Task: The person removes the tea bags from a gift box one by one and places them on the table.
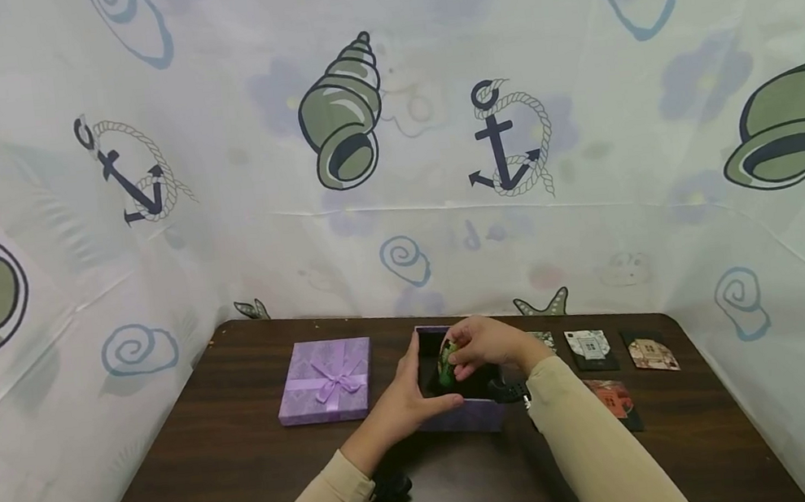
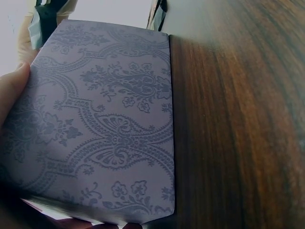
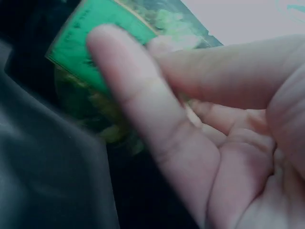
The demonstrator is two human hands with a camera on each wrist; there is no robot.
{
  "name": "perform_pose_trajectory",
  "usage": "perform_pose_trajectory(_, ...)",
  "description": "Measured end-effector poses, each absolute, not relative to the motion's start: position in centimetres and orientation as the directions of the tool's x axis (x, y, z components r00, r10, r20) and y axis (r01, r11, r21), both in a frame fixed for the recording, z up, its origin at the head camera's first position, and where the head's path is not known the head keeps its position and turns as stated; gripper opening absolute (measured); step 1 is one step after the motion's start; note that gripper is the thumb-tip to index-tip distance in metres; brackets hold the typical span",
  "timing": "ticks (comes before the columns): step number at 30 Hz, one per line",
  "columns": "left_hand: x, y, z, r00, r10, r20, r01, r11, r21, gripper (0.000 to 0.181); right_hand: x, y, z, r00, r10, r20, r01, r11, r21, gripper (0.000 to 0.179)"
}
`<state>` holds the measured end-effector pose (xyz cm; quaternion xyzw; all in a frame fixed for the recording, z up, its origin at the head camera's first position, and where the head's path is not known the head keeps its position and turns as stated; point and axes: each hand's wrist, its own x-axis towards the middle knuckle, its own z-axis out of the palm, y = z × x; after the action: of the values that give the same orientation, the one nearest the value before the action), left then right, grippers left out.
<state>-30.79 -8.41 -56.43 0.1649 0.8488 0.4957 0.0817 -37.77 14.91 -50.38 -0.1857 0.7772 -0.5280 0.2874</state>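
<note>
A purple patterned gift box [image 1: 464,418] with a black inside stands on the table, its top uncovered. My left hand [image 1: 400,407] grips it at the left side, thumb along the near rim; the box's patterned wall [image 2: 109,114] fills much of the left wrist view. My right hand [image 1: 489,342] reaches over the box from the right. Between its thumb and fingers it pinches a small clear packet with a green label [image 1: 446,363], held within the box opening. Up close in the right wrist view, the green label [image 3: 78,47] shows partly behind a fingertip, with yellow-green bits around it.
The purple lid with a ribbon bow [image 1: 312,408] lies left of the box. To the right lie several small printed cards or packets: a white one [image 1: 591,348], a tan one [image 1: 651,352], a red one [image 1: 613,399]. A printed cloth [image 1: 448,262] hangs behind the brown table [image 1: 197,469].
</note>
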Motion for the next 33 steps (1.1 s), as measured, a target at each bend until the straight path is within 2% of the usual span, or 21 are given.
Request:
perform_pose_trajectory(3,-30.8,-8.5,-56.3,-0.932,0.362,0.025,0.198,0.449,0.871,0.140,-37.7,14.8,-50.4,-0.763,-0.606,-0.224,-0.021,0.370,-0.929,0.009)
perform_pose_trajectory(8,-30.7,-8.4,-56.2,-0.936,0.352,0.021,0.185,0.439,0.879,0.139,-37.7,14.8,-50.4,-0.752,-0.626,-0.206,-0.012,0.326,-0.945,0.015)
perform_pose_trajectory(14,-30.8,-8.4,-56.4,-0.937,0.349,0.026,0.195,0.460,0.866,0.136,-37.5,15.3,-50.5,-0.791,-0.587,-0.172,0.024,0.252,-0.968,0.020)
perform_pose_trajectory(20,-30.7,-8.4,-56.3,-0.935,0.355,0.009,0.175,0.441,0.880,0.137,-36.6,16.0,-50.5,-0.819,-0.569,-0.071,-0.073,0.225,-0.972,0.024)
perform_pose_trajectory(24,-30.6,-8.4,-56.3,-0.934,0.358,0.009,0.175,0.434,0.884,0.137,-36.1,16.2,-50.3,-0.828,-0.559,-0.042,-0.075,0.185,-0.980,0.027)
perform_pose_trajectory(28,-30.4,-8.6,-56.5,-0.937,0.350,0.006,0.172,0.446,0.878,0.138,-35.4,16.6,-50.2,-0.855,-0.518,-0.012,-0.117,0.217,-0.969,0.028)
perform_pose_trajectory(33,-30.3,-8.7,-56.5,-0.939,0.345,0.003,0.167,0.445,0.880,0.137,-34.2,17.7,-50.0,-0.887,-0.451,0.094,-0.213,0.222,-0.952,0.026)
